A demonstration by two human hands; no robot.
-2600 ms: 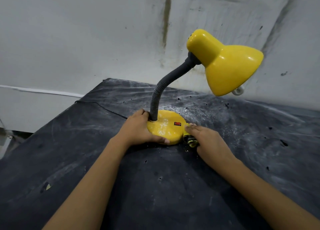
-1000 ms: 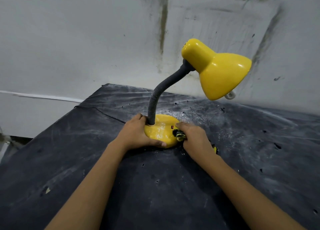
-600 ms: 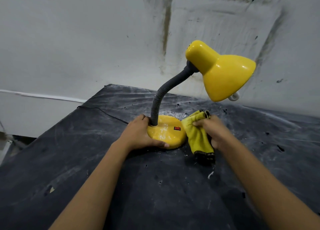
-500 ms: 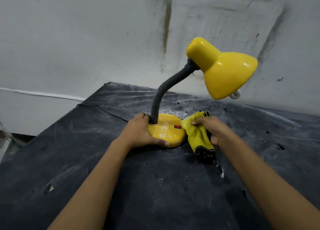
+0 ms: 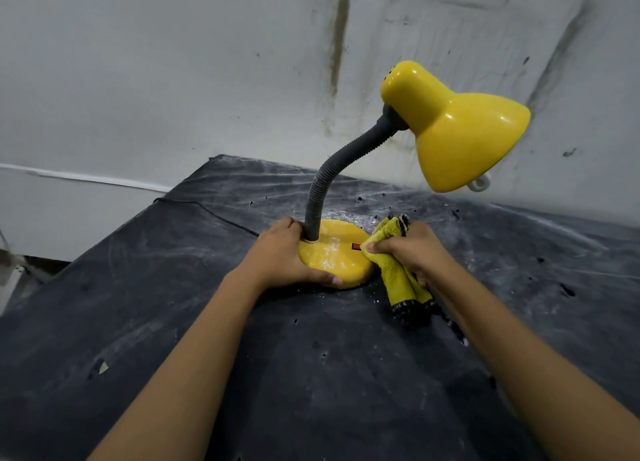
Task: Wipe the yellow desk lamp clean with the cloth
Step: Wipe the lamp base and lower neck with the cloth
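Observation:
The yellow desk lamp (image 5: 460,134) stands on a black-covered table, its grey flexible neck (image 5: 332,180) rising from a round yellow base (image 5: 332,252) smeared with white dust. My left hand (image 5: 280,256) grips the left side of the base, thumb along its front edge. My right hand (image 5: 412,252) is closed on a yellow cloth (image 5: 398,280) with a black hem, pressing a bunched part against the base's right edge beside the red switch (image 5: 356,246). The cloth's lower end hangs onto the table.
The black table covering (image 5: 311,374) is dusty and pitted with small holes. A dirty white wall (image 5: 173,79) stands right behind it. The lamp's thin black cord (image 5: 207,211) runs left across the table. The table's left edge drops off near the wall.
My right hand has moved the cloth in from beside the base to its right edge near the switch. My left hand has kept its hold on the base.

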